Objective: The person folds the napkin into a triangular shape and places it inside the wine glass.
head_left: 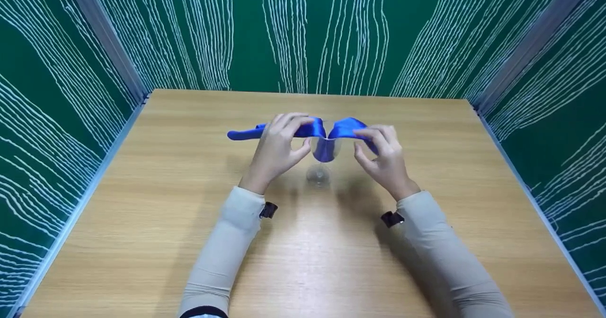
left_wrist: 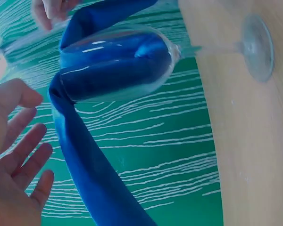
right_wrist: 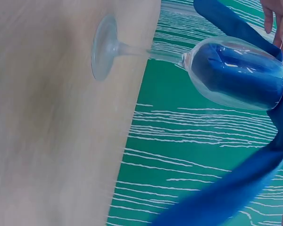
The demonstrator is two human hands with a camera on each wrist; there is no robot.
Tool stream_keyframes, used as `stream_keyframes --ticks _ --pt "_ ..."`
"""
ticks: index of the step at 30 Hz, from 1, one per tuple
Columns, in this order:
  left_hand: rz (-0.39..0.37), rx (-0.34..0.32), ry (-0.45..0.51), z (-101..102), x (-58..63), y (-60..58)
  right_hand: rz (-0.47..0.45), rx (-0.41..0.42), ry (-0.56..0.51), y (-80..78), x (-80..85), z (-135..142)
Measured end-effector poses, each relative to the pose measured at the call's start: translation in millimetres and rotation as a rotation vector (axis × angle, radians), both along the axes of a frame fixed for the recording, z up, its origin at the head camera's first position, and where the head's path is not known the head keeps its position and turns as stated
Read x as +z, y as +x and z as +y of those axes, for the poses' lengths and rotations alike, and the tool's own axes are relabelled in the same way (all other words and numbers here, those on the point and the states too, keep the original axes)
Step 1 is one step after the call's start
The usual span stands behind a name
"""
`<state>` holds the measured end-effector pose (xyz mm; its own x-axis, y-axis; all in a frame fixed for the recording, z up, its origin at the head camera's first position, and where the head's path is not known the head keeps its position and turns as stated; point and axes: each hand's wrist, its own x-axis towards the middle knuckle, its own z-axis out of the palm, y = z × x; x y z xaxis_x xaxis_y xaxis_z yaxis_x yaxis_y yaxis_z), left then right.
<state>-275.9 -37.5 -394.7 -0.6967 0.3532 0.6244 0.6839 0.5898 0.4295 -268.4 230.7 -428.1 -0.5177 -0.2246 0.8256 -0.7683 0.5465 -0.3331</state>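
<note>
A stemmed wine glass stands upright on the wooden table. Part of a shiny blue cloth strip is stuffed into its bowl, and both ends spill over the rim, one to each side. My left hand is at the left side of the rim, its fingers over the cloth and its thumb apart from them. In the left wrist view the fingers are spread, with nothing gripped. At the other side my right hand has its fingertips at the cloth, thumb lowered and apart; only its edge shows in the right wrist view.
The wooden table has green walls with white wavy lines along its back and sides. Metal posts rise at the back corners. Small dark devices are worn at both wrists.
</note>
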Motion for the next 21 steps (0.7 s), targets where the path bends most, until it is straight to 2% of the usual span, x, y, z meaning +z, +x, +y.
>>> stream_keyframes --ticks 4,8,14,21 --pt "0.005 0.085 -0.149 4.4 -1.8 -2.3 -0.041 -0.084 0.173 -5.3 1.3 -1.2" --pt "0.015 0.144 -0.223 10.9 -5.2 -3.7 -0.079 -0.142 0.266 -7.8 -2.3 -2.7" --pt "0.095 0.207 -0.229 15.2 -10.9 -7.2 -0.042 -0.176 0.238 -8.7 -6.6 -6.1" --pt "0.066 0.219 -0.233 13.9 -14.9 -8.0 -0.008 -0.168 0.18 -12.4 -10.4 -7.1"
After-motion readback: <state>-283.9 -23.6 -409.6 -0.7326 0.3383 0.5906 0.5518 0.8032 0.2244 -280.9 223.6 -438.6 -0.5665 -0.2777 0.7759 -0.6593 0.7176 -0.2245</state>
